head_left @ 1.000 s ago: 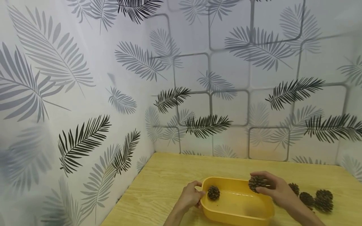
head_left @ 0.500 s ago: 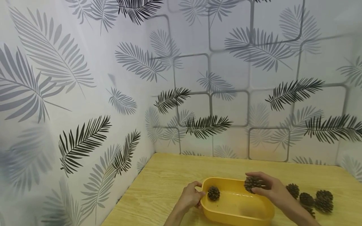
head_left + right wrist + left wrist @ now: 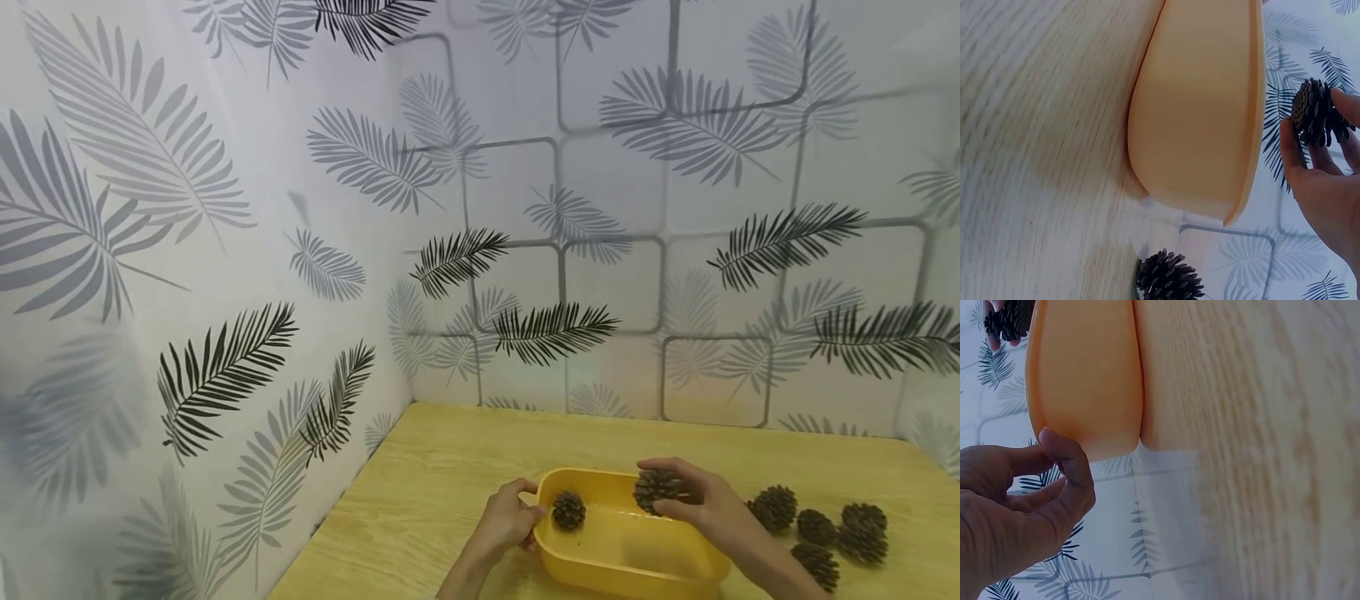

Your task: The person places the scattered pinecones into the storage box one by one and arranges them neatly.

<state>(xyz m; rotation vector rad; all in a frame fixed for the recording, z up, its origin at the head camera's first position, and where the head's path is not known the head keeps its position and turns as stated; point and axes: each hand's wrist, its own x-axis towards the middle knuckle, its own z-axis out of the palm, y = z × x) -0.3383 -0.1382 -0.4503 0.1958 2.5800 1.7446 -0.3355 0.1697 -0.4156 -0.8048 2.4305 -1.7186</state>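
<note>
A yellow plastic basin stands on the table, with one pine cone lying inside at its left end. My left hand pinches the basin's left rim between thumb and fingers; the left wrist view shows the thumb bent over that edge. Above the right part of the basin, my right hand holds a second pine cone between thumb and fingers. In the right wrist view this held pine cone is higher than the basin's rim.
Several loose pine cones lie on the wood-grain table to the right of the basin, one close to its side in the right wrist view. A leaf-patterned curtain hangs behind and to the left of the table.
My right hand has shifted left over the basin with the held pine cone, uncovering more of the loose cones at the right. My left hand stays on the rim.
</note>
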